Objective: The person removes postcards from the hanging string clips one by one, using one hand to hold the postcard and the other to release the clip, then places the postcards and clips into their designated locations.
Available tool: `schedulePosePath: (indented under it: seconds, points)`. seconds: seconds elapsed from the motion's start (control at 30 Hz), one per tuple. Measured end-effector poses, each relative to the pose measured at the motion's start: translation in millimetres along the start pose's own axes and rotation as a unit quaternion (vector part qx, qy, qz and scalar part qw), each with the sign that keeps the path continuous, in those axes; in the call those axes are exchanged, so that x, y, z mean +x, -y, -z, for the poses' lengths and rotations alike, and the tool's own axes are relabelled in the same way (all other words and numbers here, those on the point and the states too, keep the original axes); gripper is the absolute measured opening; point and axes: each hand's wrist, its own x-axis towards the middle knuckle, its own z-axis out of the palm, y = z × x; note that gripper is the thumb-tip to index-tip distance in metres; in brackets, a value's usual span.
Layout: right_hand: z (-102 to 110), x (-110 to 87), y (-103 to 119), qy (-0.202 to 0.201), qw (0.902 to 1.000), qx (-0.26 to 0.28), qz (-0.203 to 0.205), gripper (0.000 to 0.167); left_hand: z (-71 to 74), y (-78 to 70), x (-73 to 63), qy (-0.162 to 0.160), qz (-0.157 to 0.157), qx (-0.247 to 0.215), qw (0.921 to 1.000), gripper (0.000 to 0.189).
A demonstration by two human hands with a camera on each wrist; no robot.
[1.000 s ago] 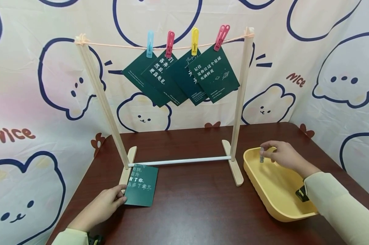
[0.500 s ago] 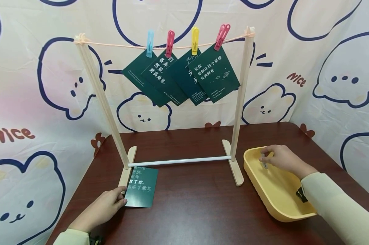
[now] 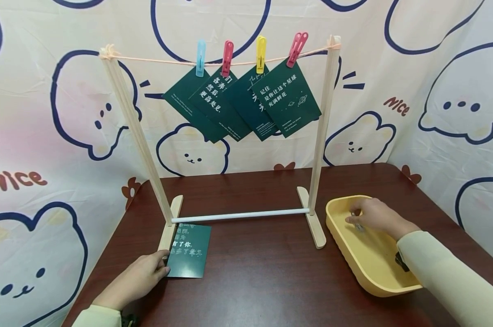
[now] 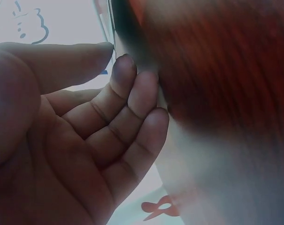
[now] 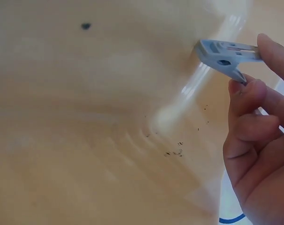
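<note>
My left hand [image 3: 136, 277] pinches the left edge of a dark green card [image 3: 191, 261] with white lettering, lying by the left foot of the wooden stand [image 3: 144, 136]. In the left wrist view the card shows only as a dark edge by the thumb tip. Over the yellow tray [image 3: 348, 263], my right hand [image 3: 377, 218] holds a pale grey clothespin [image 5: 226, 52] by its handles, thumb on one side and fingers on the other. The clothespin points down into the tray, close to its wall. Whether it touches the tray is hard to tell.
A string [image 3: 148, 60] runs between the stand's posts. Several green cards [image 3: 291, 100] hang from it, overlapping, under a blue clothespin [image 3: 200, 56], a yellow one and two red ones. A white rod [image 3: 242, 215] joins the feet on the brown table [image 3: 262, 277].
My right hand has lowered slightly inside the tray, and the clothespin has tilted from upright. My left hand and the card have barely shifted.
</note>
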Motion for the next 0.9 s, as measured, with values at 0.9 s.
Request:
schedulePosePath:
  seconds: [0.9]
  points:
    - [-5.7,5.6,5.0,0.018,0.9993,-0.014,0.03,0.018,6.4,-1.8,0.4,0.023,0.017,0.001,0.9996,0.044]
